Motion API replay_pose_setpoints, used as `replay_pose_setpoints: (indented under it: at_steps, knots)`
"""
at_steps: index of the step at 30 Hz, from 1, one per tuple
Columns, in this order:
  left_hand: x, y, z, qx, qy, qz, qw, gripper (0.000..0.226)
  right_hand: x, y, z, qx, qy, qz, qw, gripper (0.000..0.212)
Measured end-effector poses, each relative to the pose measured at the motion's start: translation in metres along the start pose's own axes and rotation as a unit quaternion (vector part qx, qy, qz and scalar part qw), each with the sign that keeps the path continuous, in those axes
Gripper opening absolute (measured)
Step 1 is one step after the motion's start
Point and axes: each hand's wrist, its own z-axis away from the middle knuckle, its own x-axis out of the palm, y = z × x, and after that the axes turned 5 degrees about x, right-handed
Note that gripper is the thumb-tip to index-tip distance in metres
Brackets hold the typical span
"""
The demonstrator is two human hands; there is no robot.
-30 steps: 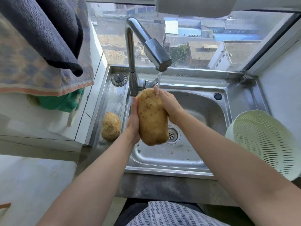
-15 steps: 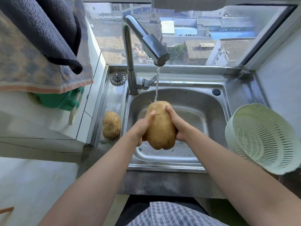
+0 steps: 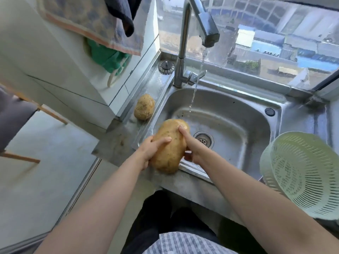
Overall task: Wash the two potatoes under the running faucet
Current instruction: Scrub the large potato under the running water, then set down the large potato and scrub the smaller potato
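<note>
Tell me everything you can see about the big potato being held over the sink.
The big potato is a long oval, tan-skinned with fine dark specks. It is tilted over the near-left rim of the steel sink, its far end close to the faucet stream. The left hand grips its left side; the right hand holds the right, one fingertip near the top.
</note>
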Motion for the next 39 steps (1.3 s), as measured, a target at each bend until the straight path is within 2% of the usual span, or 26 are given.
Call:
replay_pose_setpoints:
  at_steps: [1,4,8,12,15,17,20,23,30,35,39]
  knots:
    - [-0.009,-0.006,0.005,0.004,0.020,0.008,1.000,0.089,0.008,0.000,0.000,-0.008,-0.013,0.024,1.000,0.070]
    - [-0.039,-0.022,0.021,0.011,0.085,0.040,0.996,0.064,0.040,0.000,0.001,-0.026,-0.050,0.075,0.996,0.055]
    - [-0.077,-0.034,0.030,0.012,0.148,0.066,0.987,0.057,0.088,-0.003,0.000,-0.039,-0.052,0.139,0.988,0.084]
    - [-0.098,-0.037,0.026,0.013,0.174,0.091,0.980,0.071,0.119,-0.012,-0.004,-0.074,-0.047,0.155,0.984,0.081]
    - [-0.104,-0.037,0.019,0.013,0.176,0.106,0.979,0.062,0.130,-0.015,-0.009,-0.099,-0.037,0.163,0.981,0.081]
    - [-0.105,-0.038,0.012,0.014,0.178,0.108,0.978,0.066,0.132,-0.018,-0.013,-0.105,-0.027,0.178,0.978,0.081]
    - [-0.106,-0.036,0.005,0.016,0.177,0.105,0.979,0.073,0.128,-0.022,-0.019,-0.110,-0.017,0.198,0.974,0.088]
    - [-0.105,-0.032,0.003,0.011,0.168,0.100,0.981,0.074,0.125,-0.025,-0.019,-0.091,-0.047,0.201,0.974,0.096]
    - [-0.099,-0.026,-0.004,-0.009,0.182,0.051,0.982,0.077,0.125,-0.026,-0.019,-0.127,-0.070,0.208,0.967,0.082]
    - [-0.095,-0.014,-0.001,-0.028,0.207,-0.016,0.978,0.101,0.125,-0.031,-0.021,-0.124,-0.060,0.251,0.958,0.086]
    - [-0.093,-0.011,-0.003,-0.018,0.218,-0.068,0.973,0.116,0.121,-0.036,-0.026,-0.144,-0.024,0.284,0.948,0.078]
